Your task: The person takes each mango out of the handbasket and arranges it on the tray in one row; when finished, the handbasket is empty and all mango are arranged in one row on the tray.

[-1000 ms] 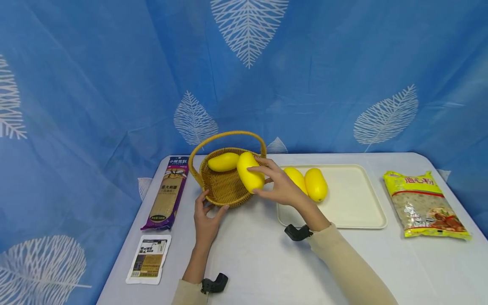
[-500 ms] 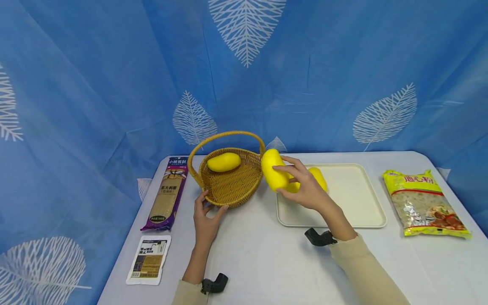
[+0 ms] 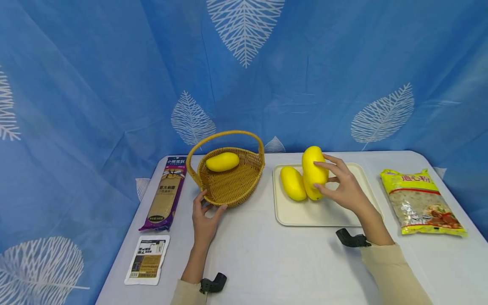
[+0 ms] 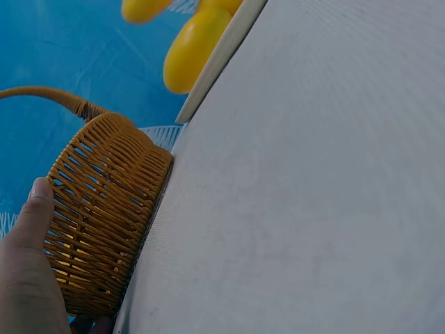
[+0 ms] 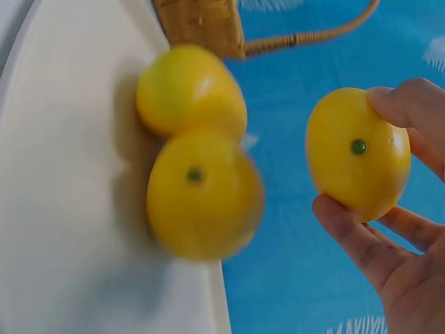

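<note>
My right hand [image 3: 345, 188] holds a yellow mango [image 3: 314, 165] between thumb and fingers, raised above the cream tray [image 3: 281, 216]. In the right wrist view, the green stem spot of this held mango [image 5: 358, 154] faces the camera. Two more mangoes lie side by side on the tray; the left one [image 3: 292, 183] is in plain sight, the other [image 5: 205, 198] partly covered in the head view. My left hand [image 3: 205, 224] grips the near left side of a wicker basket [image 3: 232, 182], its thumb on the woven wall [image 4: 104, 202]. Inside the basket lies one mango [image 3: 223, 162].
Left of the basket are a purple pasta packet [image 3: 164, 195] and a small white pouch [image 3: 147, 260]. A yellow bag [image 3: 423, 202] of dry food lies right of the tray. Blue leaf-patterned cloth [image 3: 305, 84] hangs behind the table. The basket's tall handle [image 3: 225, 133] arches over it.
My right hand has carried the mango from over the basket's right side rightward to above the tray. The left hand stays at the basket.
</note>
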`<state>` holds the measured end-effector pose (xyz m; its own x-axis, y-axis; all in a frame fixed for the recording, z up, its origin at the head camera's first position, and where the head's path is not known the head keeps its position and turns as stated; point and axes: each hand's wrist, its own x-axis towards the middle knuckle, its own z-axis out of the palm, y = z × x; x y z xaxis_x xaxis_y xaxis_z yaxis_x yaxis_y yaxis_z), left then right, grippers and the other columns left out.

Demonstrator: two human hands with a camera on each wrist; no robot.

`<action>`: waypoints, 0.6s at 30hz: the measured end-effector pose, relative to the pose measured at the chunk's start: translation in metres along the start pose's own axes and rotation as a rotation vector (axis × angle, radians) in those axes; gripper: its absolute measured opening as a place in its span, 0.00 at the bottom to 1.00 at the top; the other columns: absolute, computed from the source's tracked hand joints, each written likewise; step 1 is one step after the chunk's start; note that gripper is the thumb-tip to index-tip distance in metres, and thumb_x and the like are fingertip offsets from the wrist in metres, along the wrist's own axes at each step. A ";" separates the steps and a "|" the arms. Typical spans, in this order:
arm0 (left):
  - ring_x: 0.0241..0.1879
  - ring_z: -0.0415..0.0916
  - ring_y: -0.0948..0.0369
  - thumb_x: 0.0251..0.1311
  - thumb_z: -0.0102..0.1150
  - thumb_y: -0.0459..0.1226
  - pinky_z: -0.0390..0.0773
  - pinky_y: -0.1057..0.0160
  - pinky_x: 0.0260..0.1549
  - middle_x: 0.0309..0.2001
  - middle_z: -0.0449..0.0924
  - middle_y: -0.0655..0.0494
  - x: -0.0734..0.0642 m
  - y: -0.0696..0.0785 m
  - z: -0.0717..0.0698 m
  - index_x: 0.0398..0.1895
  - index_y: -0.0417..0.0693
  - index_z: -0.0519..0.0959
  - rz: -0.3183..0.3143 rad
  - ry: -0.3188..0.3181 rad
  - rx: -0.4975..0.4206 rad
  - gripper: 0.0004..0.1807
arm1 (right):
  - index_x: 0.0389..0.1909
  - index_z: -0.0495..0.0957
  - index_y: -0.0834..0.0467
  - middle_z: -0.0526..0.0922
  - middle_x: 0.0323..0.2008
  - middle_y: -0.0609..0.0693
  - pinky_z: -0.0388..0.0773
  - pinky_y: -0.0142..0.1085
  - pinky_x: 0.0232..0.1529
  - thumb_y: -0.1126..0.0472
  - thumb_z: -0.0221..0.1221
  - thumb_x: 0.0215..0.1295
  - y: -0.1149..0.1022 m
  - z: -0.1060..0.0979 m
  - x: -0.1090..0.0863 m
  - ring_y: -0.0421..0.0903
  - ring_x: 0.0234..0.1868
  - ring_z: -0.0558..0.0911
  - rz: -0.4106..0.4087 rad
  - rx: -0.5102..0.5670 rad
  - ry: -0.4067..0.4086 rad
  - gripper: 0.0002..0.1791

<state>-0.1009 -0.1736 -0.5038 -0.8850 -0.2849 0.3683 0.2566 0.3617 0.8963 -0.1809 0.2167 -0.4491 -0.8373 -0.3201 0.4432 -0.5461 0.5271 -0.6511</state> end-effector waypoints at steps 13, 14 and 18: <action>0.62 0.66 0.35 0.53 0.72 0.32 0.74 0.37 0.56 0.64 0.61 0.27 0.001 0.000 -0.001 0.67 0.29 0.61 0.003 -0.010 -0.015 0.41 | 0.65 0.70 0.59 0.60 0.69 0.67 0.69 0.09 0.41 0.69 0.69 0.55 0.034 -0.028 -0.029 0.69 0.62 0.67 0.125 -0.037 0.007 0.35; 0.62 0.66 0.35 0.53 0.72 0.32 0.74 0.38 0.56 0.64 0.61 0.27 0.001 0.000 -0.001 0.67 0.30 0.61 -0.001 -0.010 -0.015 0.41 | 0.65 0.70 0.59 0.60 0.69 0.67 0.69 0.09 0.41 0.69 0.69 0.56 0.036 -0.029 -0.031 0.69 0.62 0.67 0.136 -0.037 0.001 0.34; 0.62 0.66 0.35 0.53 0.72 0.33 0.73 0.38 0.57 0.65 0.62 0.29 0.000 0.001 0.000 0.67 0.30 0.61 -0.018 -0.008 -0.018 0.41 | 0.65 0.70 0.60 0.59 0.69 0.69 0.71 0.11 0.40 0.68 0.68 0.57 0.043 -0.030 -0.036 0.70 0.63 0.66 0.161 -0.040 -0.055 0.34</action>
<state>-0.1010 -0.1739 -0.5030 -0.8923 -0.2844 0.3505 0.2477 0.3407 0.9070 -0.1741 0.2745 -0.4745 -0.9146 -0.2712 0.2998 -0.4043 0.6052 -0.6857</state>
